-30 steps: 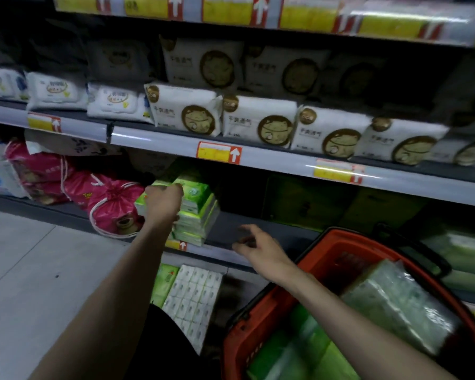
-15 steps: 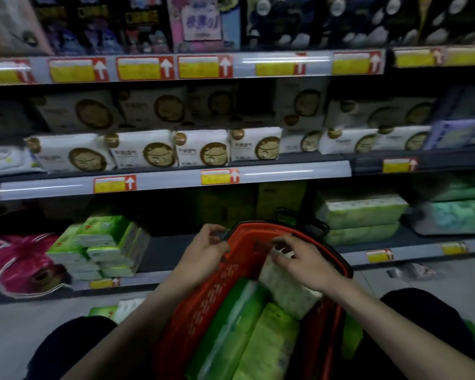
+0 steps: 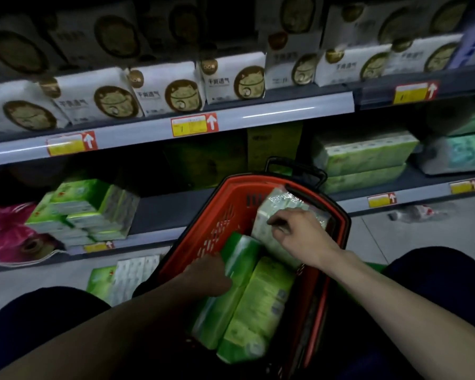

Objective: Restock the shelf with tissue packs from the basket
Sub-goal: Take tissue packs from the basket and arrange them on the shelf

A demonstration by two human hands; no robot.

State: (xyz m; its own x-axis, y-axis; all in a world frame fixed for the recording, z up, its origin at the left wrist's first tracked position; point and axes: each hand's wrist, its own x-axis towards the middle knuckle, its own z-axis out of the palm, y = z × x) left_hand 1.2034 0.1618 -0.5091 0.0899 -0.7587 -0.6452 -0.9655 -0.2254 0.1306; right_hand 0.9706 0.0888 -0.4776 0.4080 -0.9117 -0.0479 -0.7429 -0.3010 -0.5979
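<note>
1. Two hands reach into the red basket (image 3: 217, 215); the right hand (image 3: 303, 238) pinches a pale tissue pack (image 3: 272, 209) at its far end.
2. The left hand (image 3: 207, 275) touches a green pack (image 3: 242, 259) inside; its grip I cannot tell.

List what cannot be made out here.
Left hand fingers: head view, tucked behind a green pack; grip unclear.
Basket floor: head view, covered by packs.
Price tags: head view, blurred, unreadable.
Pink bag: head view, cut by the left edge.
Pale pack print: head view, glare, right hand gripping it.
</note>
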